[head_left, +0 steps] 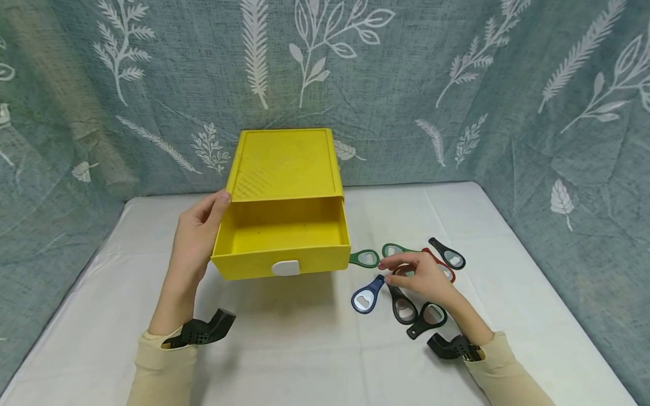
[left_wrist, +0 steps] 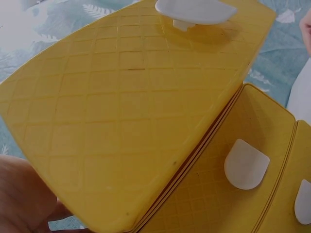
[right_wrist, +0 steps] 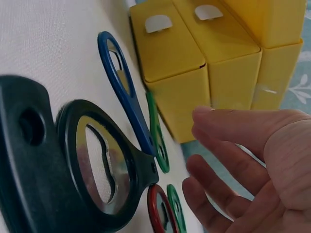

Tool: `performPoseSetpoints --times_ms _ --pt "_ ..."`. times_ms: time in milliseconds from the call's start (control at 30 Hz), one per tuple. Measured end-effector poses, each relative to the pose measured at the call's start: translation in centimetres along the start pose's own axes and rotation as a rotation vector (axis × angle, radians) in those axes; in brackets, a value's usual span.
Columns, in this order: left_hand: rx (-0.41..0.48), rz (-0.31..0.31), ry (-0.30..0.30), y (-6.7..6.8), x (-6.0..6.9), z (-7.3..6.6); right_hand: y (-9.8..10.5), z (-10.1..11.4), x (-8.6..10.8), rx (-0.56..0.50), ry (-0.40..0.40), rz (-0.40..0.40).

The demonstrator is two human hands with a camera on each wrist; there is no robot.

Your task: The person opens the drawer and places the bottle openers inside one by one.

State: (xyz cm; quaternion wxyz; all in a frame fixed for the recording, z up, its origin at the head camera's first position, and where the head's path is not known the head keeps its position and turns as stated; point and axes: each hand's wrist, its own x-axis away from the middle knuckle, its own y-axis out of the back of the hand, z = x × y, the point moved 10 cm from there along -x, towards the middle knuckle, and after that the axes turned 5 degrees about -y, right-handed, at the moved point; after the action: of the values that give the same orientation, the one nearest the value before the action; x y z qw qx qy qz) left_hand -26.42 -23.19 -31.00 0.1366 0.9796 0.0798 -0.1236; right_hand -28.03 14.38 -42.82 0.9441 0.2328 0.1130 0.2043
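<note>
A yellow drawer unit (head_left: 286, 163) has its top drawer (head_left: 280, 263) pulled out, with a white knob on its front. My left hand (head_left: 195, 237) rests against the unit's left side near the front top corner; some of its fingers are hidden behind the side. My right hand (head_left: 421, 276) hovers over several bottle openers, fingers bent and apart, with nothing between them. Nearest its thumb is a blue bottle opener (head_left: 364, 299). Close by lie a black bottle opener (head_left: 404, 309), a green bottle opener (head_left: 365, 258) and a red bottle opener (head_left: 448, 272), partly covered by the hand.
Two lower drawers with white knobs, such as the middle drawer (left_wrist: 262, 121), are shut beneath the pulled-out one. Other black openers (head_left: 447, 254) lie on the white tablecloth (head_left: 284, 355). A leaf-patterned teal curtain (head_left: 396, 113) stands behind and at the sides.
</note>
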Motion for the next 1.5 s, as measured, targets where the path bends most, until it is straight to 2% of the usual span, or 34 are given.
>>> performPoseSetpoints --times_ms 333,500,767,1100,1500 --pt "-0.014 -0.007 -0.018 0.0 0.0 -0.1 -0.2 -0.6 -0.3 -0.002 -0.041 -0.002" --pt "-0.016 0.0 -0.016 -0.1 -0.1 -0.3 -0.3 -0.8 -0.3 0.029 -0.064 -0.001" --pt "-0.003 0.013 -0.009 0.1 -0.1 -0.3 -1.3 -1.0 -0.4 0.072 -0.057 0.043" --pt "-0.006 0.008 -0.018 -0.2 -0.1 -0.3 -1.9 -2.0 -0.2 0.09 -0.103 0.084" --pt "-0.022 0.004 -0.016 -0.1 -0.2 -0.1 -2.0 -2.1 -0.4 0.138 -0.1 0.044"
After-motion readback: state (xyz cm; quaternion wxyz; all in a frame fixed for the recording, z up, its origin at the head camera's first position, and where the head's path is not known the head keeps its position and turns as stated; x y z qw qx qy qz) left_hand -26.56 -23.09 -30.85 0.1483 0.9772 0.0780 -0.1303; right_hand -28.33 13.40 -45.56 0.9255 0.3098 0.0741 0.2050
